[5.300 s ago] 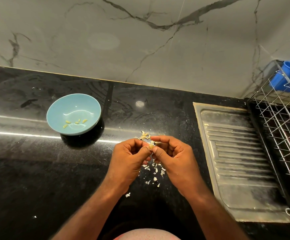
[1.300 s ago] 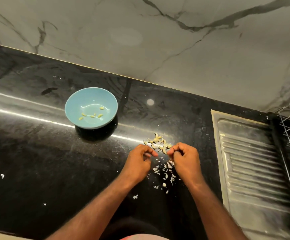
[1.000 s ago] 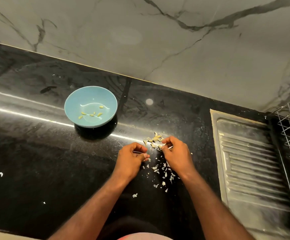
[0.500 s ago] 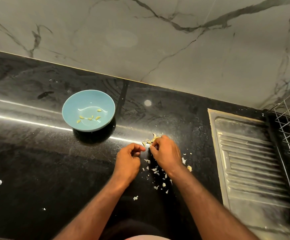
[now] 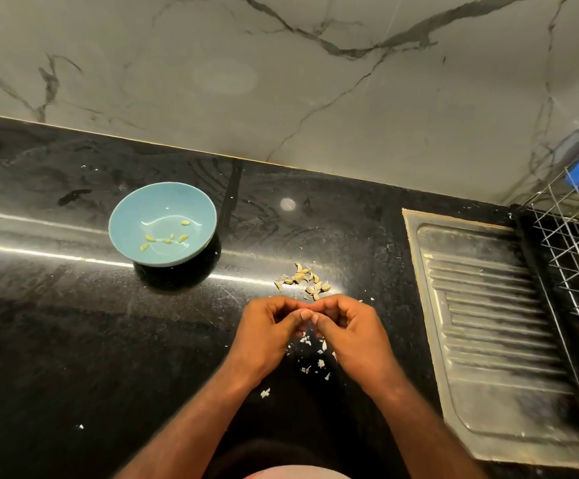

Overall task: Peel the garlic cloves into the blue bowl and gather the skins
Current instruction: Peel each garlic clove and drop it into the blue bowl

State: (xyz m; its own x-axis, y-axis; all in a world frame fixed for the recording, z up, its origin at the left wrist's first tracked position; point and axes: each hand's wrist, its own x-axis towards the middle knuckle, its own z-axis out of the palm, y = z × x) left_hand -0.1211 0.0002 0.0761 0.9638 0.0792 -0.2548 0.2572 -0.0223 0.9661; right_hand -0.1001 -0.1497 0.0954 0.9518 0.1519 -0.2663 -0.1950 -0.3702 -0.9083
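The blue bowl (image 5: 132, 216) sits on the black counter (image 5: 74, 340) with about 5 peeled cloves (image 5: 167, 240) in its bottom. To the bowl's right and a little nearer the person lies a small pile of unpeeled garlic cloves (image 5: 302, 282). Just nearer than that pile, the left hand (image 5: 267, 335) and right hand (image 5: 352, 337) meet. Both have their fingers curled and their thumb and forefinger tips pressed together. What they pinch is hidden, so I cannot tell whether they hold a clove, though 1 is likely there. Torn white skins (image 5: 315, 356) are scattered below the hands, with stray flakes further out.

The cloves look tiny, light and firm, and probably slick once bare. A nail is best worked in at a pointed end. The skins are papery and brittle and would drift at a breath, so sweeping them with the side of a hand suits better than picking.

Far right of the bowl are a steel drainboard (image 5: 488, 323) and a wire rack (image 5: 578, 257). No brand, label or writing can be read.
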